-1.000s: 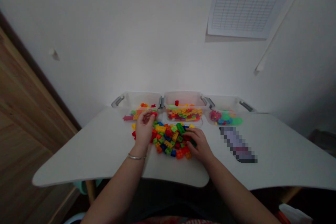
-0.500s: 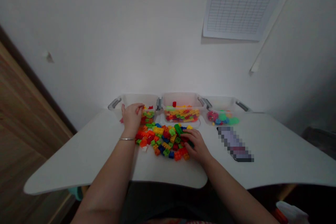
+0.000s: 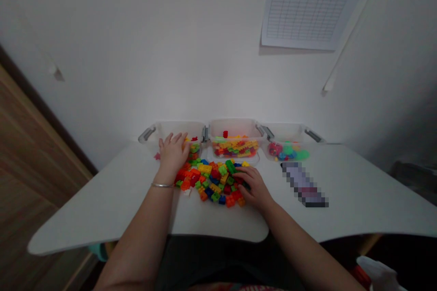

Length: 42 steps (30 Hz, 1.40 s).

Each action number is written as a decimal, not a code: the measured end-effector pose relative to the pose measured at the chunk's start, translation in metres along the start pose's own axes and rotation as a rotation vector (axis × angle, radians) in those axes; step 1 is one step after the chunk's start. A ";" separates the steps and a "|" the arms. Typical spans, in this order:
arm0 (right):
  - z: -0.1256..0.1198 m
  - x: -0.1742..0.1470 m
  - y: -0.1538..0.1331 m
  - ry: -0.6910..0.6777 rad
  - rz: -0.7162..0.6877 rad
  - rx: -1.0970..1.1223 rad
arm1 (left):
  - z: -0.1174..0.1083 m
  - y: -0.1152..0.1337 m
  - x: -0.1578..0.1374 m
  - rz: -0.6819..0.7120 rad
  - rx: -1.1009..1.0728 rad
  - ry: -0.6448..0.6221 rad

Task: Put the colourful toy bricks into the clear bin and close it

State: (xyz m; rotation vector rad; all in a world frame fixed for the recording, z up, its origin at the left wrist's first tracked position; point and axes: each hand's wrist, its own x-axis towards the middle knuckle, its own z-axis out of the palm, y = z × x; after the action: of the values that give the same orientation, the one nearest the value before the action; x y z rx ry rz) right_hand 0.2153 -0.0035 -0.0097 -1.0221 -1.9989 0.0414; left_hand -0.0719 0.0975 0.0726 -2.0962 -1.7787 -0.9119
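My left hand [image 3: 173, 155] hangs over the front of the left clear plastic bin [image 3: 182, 127], fingers spread and nothing seen in them. That bin holds small red, yellow and green toy bricks, partly covered by the hand. Before the bins lies a loose heap of colourful toy bricks [image 3: 215, 186]. My right hand [image 3: 256, 188] rests at the heap's right edge, its thumb and fingers apart around dark green and red bricks. A green brick [image 3: 230, 167] lies just beyond its fingertips.
The middle bin [image 3: 235, 123] holds mostly yellow and red bricks; the right bin [image 3: 287, 127] holds mixed coloured pieces. A phone-like, pixelated object [image 3: 303, 185] lies right of my right hand on the white table [image 3: 112, 200]. A pink piece [image 3: 157, 156] sits by the left bin.
My left hand's fingers have gone from pinched together over the left bin to spread apart. My right hand stays at the heap. The view has shifted slightly.
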 end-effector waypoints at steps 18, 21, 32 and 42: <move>0.004 -0.002 0.002 -0.021 0.041 0.016 | 0.007 0.098 -0.069 0.351 -0.231 -0.373; 0.005 -0.003 0.003 -0.020 0.065 0.035 | 0.009 0.097 -0.068 0.338 -0.238 -0.377; 0.009 -0.004 0.006 0.120 0.004 -0.027 | 0.016 0.092 -0.058 0.351 -0.274 -0.373; 0.009 -0.004 0.012 0.209 -0.092 -0.101 | 0.017 0.101 -0.053 0.402 -0.291 -0.346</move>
State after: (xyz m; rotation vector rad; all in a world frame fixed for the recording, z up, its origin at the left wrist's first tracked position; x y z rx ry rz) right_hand 0.2180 0.0052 -0.0225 -0.9546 -1.8690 -0.2100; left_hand 0.0263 0.0419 0.0482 -2.8061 -1.3301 -0.7638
